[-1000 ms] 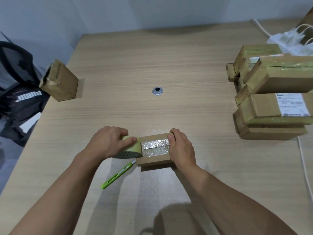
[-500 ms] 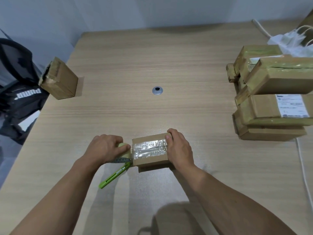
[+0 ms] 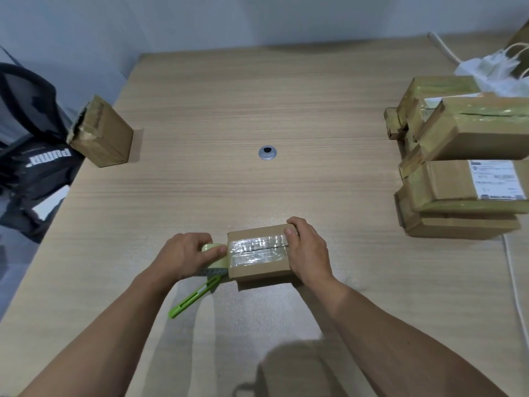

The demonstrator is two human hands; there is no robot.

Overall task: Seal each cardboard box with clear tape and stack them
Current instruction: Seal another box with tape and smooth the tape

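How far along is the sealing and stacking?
Done: taped boxes lie stacked at the right. In hand: the small box has tape across its top; the left hand holds the tape roll at its edge, the right hand grips its other end. Left: cut the tape, perhaps with the green cutter, stack this box, then the lone box far left.

Matt cardboard box [image 3: 259,270] — glossy tape [image 3: 257,249]

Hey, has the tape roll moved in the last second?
Yes. Against the metal grommet, which stays put, the tape roll in the left hand has slid left and nearer the person, off the left end of the box.
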